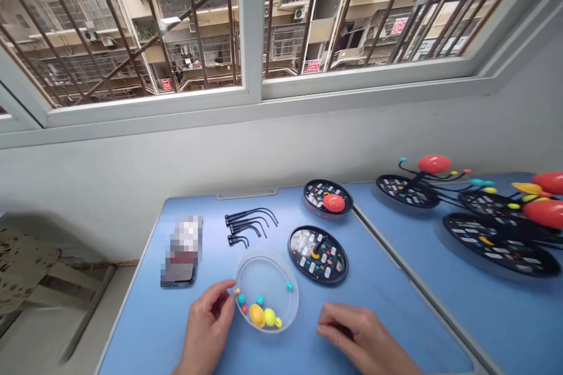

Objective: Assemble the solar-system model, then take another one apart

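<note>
A round clear plastic dish (267,255) rests on the blue table and holds yellow, orange, teal and red balls, among them a large orange ball (257,316) and a yellow-green ball (270,317). My left hand (209,322) is at the dish's left rim, its thumb and forefinger bent with a gap between the tips. My right hand (358,334) lies on the table right of the dish, fingers curled in and nothing seen in them. Behind the dish lie several bent black rods (248,222). A black oval base (318,254) with a short post stands to the right.
Farther back, another black base (316,190) carries a red ball (334,203). Assembled models with red balls (434,164) and curved arms stand on the adjoining table to the right. A pixelated phone-like object (181,255) lies at left. Wall and barred window rise behind.
</note>
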Action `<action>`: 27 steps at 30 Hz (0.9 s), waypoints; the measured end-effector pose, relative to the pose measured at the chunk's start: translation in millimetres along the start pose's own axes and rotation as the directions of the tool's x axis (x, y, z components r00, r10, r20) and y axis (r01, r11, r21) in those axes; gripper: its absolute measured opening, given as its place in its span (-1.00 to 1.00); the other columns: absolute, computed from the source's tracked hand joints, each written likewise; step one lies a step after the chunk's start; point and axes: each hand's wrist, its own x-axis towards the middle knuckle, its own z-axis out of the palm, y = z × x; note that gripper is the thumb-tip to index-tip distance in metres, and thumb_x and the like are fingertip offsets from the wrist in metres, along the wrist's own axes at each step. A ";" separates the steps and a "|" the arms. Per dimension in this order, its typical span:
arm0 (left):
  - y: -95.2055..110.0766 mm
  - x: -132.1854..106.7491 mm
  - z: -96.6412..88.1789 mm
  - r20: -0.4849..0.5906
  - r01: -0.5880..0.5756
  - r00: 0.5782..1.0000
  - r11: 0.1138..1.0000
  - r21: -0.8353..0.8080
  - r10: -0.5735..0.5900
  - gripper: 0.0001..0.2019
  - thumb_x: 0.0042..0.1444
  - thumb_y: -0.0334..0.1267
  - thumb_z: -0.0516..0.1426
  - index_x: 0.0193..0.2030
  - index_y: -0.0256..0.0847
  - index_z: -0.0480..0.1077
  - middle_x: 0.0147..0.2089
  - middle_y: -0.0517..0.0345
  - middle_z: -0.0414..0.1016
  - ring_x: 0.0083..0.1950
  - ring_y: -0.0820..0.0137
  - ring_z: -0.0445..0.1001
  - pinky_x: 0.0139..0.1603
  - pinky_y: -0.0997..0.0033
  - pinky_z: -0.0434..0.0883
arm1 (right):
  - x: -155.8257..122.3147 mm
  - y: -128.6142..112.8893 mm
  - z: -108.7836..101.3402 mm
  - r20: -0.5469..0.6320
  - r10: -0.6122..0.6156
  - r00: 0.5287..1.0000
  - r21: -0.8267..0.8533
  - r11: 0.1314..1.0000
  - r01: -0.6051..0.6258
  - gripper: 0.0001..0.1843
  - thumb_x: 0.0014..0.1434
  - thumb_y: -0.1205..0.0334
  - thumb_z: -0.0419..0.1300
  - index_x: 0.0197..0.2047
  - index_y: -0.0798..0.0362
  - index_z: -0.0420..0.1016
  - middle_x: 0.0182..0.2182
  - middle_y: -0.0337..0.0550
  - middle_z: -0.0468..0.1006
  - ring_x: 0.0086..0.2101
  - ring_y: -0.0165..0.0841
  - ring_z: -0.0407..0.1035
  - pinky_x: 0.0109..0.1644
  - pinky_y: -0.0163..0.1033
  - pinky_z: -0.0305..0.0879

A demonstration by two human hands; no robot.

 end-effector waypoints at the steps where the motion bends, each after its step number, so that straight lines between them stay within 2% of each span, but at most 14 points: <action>1: -1.0 -0.8 0.4 0.000 0.008 1.000 1.000 -0.007 -0.008 -0.71 -0.02 -0.12 0.08 -0.25 -0.21 0.51 -0.52 0.16 0.48 -0.52 0.41 0.40 -0.50 0.49 0.39 | -3.8 2.9 0.2 -0.020 0.038 0.999 0.012 0.999 -0.038 -0.74 0.11 0.26 0.05 -0.59 0.04 0.34 -0.65 -0.30 0.40 -0.60 -0.42 0.29 -0.52 -0.40 0.19; 3: 0.8 2.3 -0.3 -0.017 -0.008 1.000 1.000 0.015 0.008 -0.72 -0.01 -0.11 0.09 -0.26 -0.20 0.51 -0.50 0.16 0.50 -0.53 0.41 0.39 -0.50 0.49 0.39 | -6.4 8.4 -3.3 -0.079 0.101 0.992 0.036 0.994 -0.099 -0.73 0.11 0.21 0.05 -0.59 0.03 0.36 -0.66 -0.30 0.40 -0.60 -0.41 0.29 -0.54 -0.40 0.21; 5: 6.6 11.9 -2.9 -0.043 -0.067 0.997 0.994 0.087 0.071 -0.75 0.02 -0.14 0.07 -0.29 -0.19 0.51 -0.46 0.15 0.51 -0.54 0.43 0.37 -0.51 0.50 0.38 | -3.6 15.6 -10.0 -0.176 0.143 0.974 0.046 0.990 -0.136 -0.72 0.11 0.15 0.05 -0.58 0.03 0.37 -0.66 -0.30 0.40 -0.59 -0.39 0.31 -0.53 -0.40 0.23; 9: 21.9 43.7 -12.0 -0.072 -0.211 0.968 0.937 0.277 0.239 -0.77 0.06 -0.23 0.01 -0.36 -0.18 0.49 -0.43 0.15 0.49 -0.53 0.45 0.36 -0.51 0.50 0.33 | 9.9 36.3 -23.6 -0.359 0.208 0.910 0.089 0.978 -0.188 -0.74 0.07 0.04 0.08 -0.50 0.02 0.43 -0.57 -0.25 0.49 -0.52 -0.35 0.38 -0.45 -0.36 0.31; 13: 27.8 80.1 -17.1 -0.056 -0.234 0.955 0.856 0.461 0.291 -0.77 0.08 -0.31 -0.01 -0.31 -0.17 0.48 -0.40 0.16 0.48 -0.47 0.44 0.40 -0.40 0.48 0.36 | 26.0 50.6 -31.9 -0.447 0.245 0.860 0.100 0.969 -0.224 -0.74 0.01 0.02 0.13 -0.35 0.03 0.45 -0.53 -0.21 0.52 -0.53 -0.33 0.38 -0.45 -0.30 0.32; 17: 23.2 122.0 -13.6 0.021 -0.206 0.967 0.736 0.645 0.252 -0.73 0.05 -0.44 -0.01 -0.26 -0.15 0.50 -0.34 0.10 0.50 -0.31 0.33 0.46 -0.28 0.40 0.38 | 44.4 51.7 -34.4 -0.426 0.184 0.886 0.095 0.983 -0.159 -0.69 -0.01 0.06 0.14 -0.24 0.06 0.46 -0.58 -0.25 0.47 -0.60 -0.37 0.31 -0.48 -0.28 0.30; 21: 15.5 160.5 -8.9 0.159 -0.305 0.949 0.668 0.679 0.272 -0.63 -0.04 -0.59 0.01 -0.23 -0.13 0.52 -0.24 0.05 0.50 -0.16 0.25 0.45 -0.16 0.37 0.36 | 61.4 48.2 -26.4 -0.367 0.158 0.917 0.128 0.985 -0.119 -0.71 -0.01 0.09 0.14 -0.27 0.09 0.49 -0.61 -0.27 0.44 -0.60 -0.37 0.31 -0.49 -0.28 0.29; 24: 12.7 174.1 -8.5 0.298 -0.417 0.909 0.631 0.654 0.291 -0.59 -0.09 -0.65 0.02 -0.23 -0.14 0.53 -0.26 0.12 0.50 -0.14 0.29 0.46 -0.15 0.45 0.35 | 67.8 42.4 -18.3 -0.354 0.147 0.924 0.143 0.984 -0.102 -0.77 0.03 0.12 0.12 -0.34 0.09 0.48 -0.61 -0.24 0.46 -0.55 -0.32 0.38 -0.45 -0.28 0.31; 27: 15.2 173.3 -11.5 0.378 -0.494 0.869 0.604 0.625 0.320 -0.60 -0.05 -0.66 -0.02 -0.20 -0.22 0.50 -0.27 0.18 0.48 -0.12 0.33 0.45 -0.11 0.43 0.34 | 66.7 33.2 -14.3 -0.342 0.123 0.932 0.154 0.985 -0.074 -0.80 0.10 0.16 0.07 -0.39 0.06 0.46 -0.53 -0.20 0.52 -0.47 -0.30 0.43 -0.38 -0.30 0.32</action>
